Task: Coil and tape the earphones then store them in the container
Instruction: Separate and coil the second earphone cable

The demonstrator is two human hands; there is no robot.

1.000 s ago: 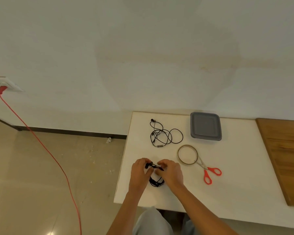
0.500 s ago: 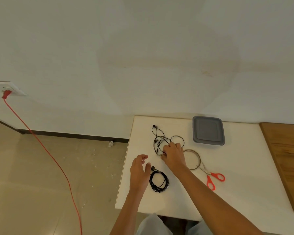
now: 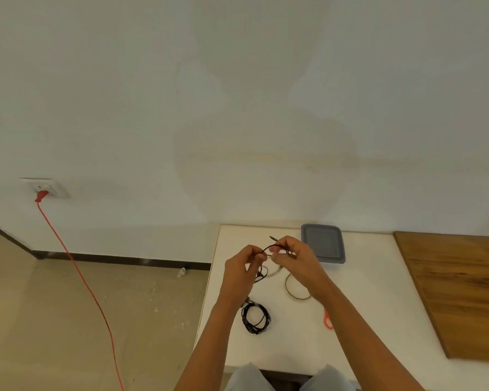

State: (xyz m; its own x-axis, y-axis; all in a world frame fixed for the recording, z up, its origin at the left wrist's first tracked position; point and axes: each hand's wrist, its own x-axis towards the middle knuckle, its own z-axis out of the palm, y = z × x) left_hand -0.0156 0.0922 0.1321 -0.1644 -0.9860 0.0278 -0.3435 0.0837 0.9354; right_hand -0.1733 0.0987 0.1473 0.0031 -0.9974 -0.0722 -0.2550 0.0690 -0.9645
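— Right, counting first: how many sets of earphones?

— Two. Coiled earphones [image 3: 254, 324], a black bundle, lying on the white desk [image 3: 378, 320] near its front-left part, just beside the left forearm. Loose earphones [image 3: 268, 246], lifted above the desk between both hands.

— And the rest?

— One container [image 3: 322, 244], one tape roll [image 3: 288, 287], one pair of scissors [image 3: 327, 320] with only a red handle showing past the right forearm. One wooden board [image 3: 458, 292] on the desk's right side. Off the desk, one red cable [image 3: 76, 269] running across the floor up to one wall socket [image 3: 44, 187].

— Anything in the container?

— Cannot tell. Grey, square, rounded corners, sitting at the desk's far edge by the wall. Only a flat grey top on show, inside hidden. Both sets of earphones outside it.

— Hands, then. How far open?

— Left hand [image 3: 239, 275]: narrow, fingers curled, thumb and forefinger pinching the black cord. Right hand [image 3: 291, 258]: likewise narrow, fingertips pinching the same cord a little further along, a short arc of it spanning the two. One thin end poking up behind the right hand. More cord dangling below the left hand, too blurred to follow.

— Where, exactly?

— Both raised clear of the desk, in front of the container and over the tape roll. That roll lying flat, partly covered by the right wrist.
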